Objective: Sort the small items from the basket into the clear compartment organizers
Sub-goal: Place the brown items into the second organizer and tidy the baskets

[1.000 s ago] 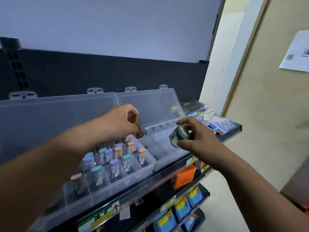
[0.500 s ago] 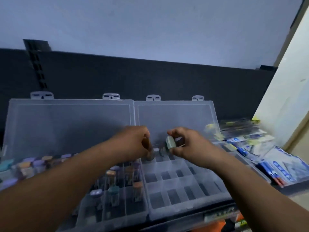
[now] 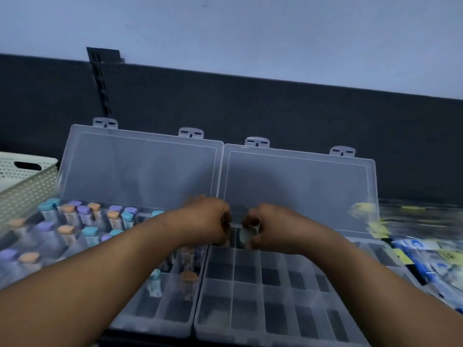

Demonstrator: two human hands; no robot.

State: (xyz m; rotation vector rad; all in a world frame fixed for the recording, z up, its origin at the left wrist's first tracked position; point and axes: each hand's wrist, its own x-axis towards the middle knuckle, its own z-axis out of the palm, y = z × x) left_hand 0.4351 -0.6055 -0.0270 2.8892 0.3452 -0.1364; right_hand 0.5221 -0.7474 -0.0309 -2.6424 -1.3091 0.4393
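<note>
Nearest me, the right organizer [image 3: 234, 284] shows row after row of bare compartments. Touching its left side, the left organizer [image 3: 155, 326] already carries many capped vials [image 3: 85, 216], though its near cells are mostly unfilled. Over the right organizer's far row, at its left edge, both hands meet. The right hand [image 3: 265, 226] pinches a pale round item [image 3: 246, 235]. The left hand [image 3: 208, 221] is curled, and I cannot tell if it holds anything. Behind the hands, the lids [image 3: 298, 191] stand open. Far left of the right organizer sits the basket [image 3: 27, 186], its contents hidden. I'd judge the sorting partway done, with this organizer barely begun.
</note>
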